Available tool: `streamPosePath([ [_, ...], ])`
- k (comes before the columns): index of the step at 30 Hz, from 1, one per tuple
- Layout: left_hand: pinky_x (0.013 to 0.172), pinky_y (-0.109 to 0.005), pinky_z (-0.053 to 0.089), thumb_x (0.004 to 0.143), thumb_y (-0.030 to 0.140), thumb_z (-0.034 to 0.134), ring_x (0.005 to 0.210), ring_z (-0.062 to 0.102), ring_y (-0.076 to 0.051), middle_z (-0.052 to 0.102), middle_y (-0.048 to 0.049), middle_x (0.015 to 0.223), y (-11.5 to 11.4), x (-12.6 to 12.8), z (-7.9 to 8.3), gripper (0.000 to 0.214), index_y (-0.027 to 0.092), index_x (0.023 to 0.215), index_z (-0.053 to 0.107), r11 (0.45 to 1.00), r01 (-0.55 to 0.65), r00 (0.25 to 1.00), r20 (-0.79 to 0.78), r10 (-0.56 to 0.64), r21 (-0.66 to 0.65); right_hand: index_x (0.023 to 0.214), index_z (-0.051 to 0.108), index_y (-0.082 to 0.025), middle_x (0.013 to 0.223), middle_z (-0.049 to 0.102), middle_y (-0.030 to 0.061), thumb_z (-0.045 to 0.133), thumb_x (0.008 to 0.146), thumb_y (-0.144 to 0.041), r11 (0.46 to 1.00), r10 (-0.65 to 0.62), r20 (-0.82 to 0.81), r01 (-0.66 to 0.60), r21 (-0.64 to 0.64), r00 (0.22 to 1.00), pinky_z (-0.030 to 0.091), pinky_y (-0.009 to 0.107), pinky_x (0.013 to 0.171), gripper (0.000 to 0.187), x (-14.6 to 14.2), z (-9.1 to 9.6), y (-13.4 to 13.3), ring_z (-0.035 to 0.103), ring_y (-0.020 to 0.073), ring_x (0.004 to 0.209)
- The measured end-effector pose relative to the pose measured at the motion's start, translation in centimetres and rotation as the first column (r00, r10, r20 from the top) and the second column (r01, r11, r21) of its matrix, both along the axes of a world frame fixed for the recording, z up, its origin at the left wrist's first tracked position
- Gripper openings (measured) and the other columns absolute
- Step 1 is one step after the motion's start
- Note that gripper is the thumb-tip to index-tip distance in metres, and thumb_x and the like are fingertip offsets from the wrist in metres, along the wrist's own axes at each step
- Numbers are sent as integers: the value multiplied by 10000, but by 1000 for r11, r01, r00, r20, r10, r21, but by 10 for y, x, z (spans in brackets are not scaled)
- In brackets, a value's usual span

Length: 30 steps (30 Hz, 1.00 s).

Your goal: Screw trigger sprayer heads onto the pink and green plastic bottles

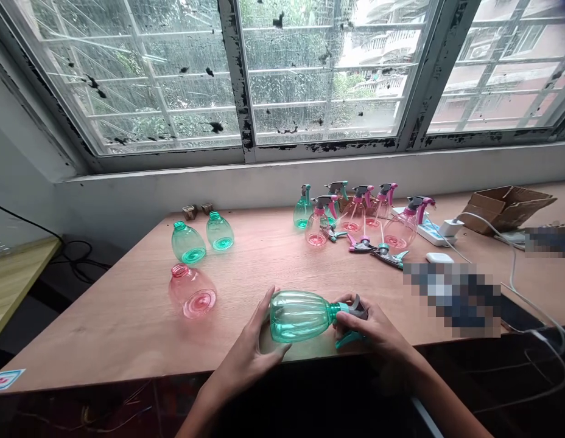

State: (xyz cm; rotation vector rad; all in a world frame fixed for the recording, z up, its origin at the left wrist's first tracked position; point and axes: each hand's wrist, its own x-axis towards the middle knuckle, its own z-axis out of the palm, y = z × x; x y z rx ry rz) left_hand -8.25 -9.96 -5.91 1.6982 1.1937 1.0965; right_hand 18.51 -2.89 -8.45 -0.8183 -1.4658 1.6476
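A clear green spray bottle point(301, 316) lies sideways in the air above the front edge of the table, its base to the left. My left hand point(255, 347) cups the base between thumb and fingers. At the other end, my right hand point(367, 322) is closed around the neck and the grey and teal trigger spray head point(355, 308), which sits at the bottle's mouth. Whether the head is screwed tight I cannot tell. To the left stand two headless green bottles point(189, 243) and a headless pink bottle point(193, 292).
Several bottles with spray heads point(350, 213) stand at the back by the wall. Loose spray heads point(385, 255) lie before them. Farther right are a power strip point(431, 231), a cardboard box point(506, 207), a white case point(440, 258) and white cables point(513, 267).
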Motion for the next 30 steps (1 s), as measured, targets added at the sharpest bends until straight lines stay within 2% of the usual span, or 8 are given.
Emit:
streamPosePath([
  [4,1189,-536,238,738,250,791,1436,321,-332,326,-116,1570,-1,2,5,991,309,1527,195,999,-23,1000,17,23,-43,1006,594,-173,675,729,29,719,823,-449,1000,2,33,-2,10,999,533,340,667,355,0,0,-3,689,213,655],
  [8,1205,-508,204,708,282,815,1464,259,-315,336,-97,1567,1,1,4,974,286,1510,264,998,-63,997,-35,62,-30,1007,607,-170,661,725,22,726,816,-444,1000,10,47,-10,7,999,535,328,641,354,-2,2,-5,683,208,637],
  [12,1207,-495,184,772,271,756,1471,241,-295,290,-63,1590,1,1,1,941,318,1524,192,998,-68,997,-45,68,-5,967,612,-171,676,724,17,738,805,-444,1000,6,19,-6,24,1000,537,316,636,341,-4,4,-6,676,194,628],
  [17,1188,-524,228,728,301,802,1462,253,-331,231,-111,1607,-2,2,1,1082,284,1542,90,997,-26,999,42,29,-70,977,613,-164,665,709,7,747,799,-440,999,33,-22,-32,37,999,538,318,622,356,-5,4,-6,671,189,615],
  [20,1198,-512,215,768,331,769,1462,254,-326,299,-117,1579,-2,1,1,928,251,1522,233,997,-60,997,49,62,-52,988,620,-163,659,705,3,755,790,-446,998,34,-31,-33,53,999,539,321,622,370,-5,2,-6,674,192,614],
  [22,1189,-513,247,769,306,770,1435,322,-316,374,-102,1541,-1,0,0,901,283,1511,260,998,-48,998,45,49,-29,984,619,-164,677,711,7,759,785,-450,998,24,-44,-22,53,999,532,313,619,375,-6,2,-5,678,188,607],
  [26,1134,-485,368,810,257,730,1317,496,-268,380,-97,1528,-1,-1,-5,958,341,1531,105,999,38,994,104,-34,-37,964,614,-162,684,714,15,760,774,-475,999,10,-62,-7,35,998,510,296,588,394,-7,1,-4,676,183,575],
  [30,1143,-500,344,723,272,816,1362,432,-303,344,-128,1543,-1,-4,-10,1135,313,1539,27,998,11,997,79,-6,-58,961,603,-163,657,707,8,758,788,-447,998,23,-39,-21,55,999,518,297,605,367,-7,-3,-2,674,184,594],
])
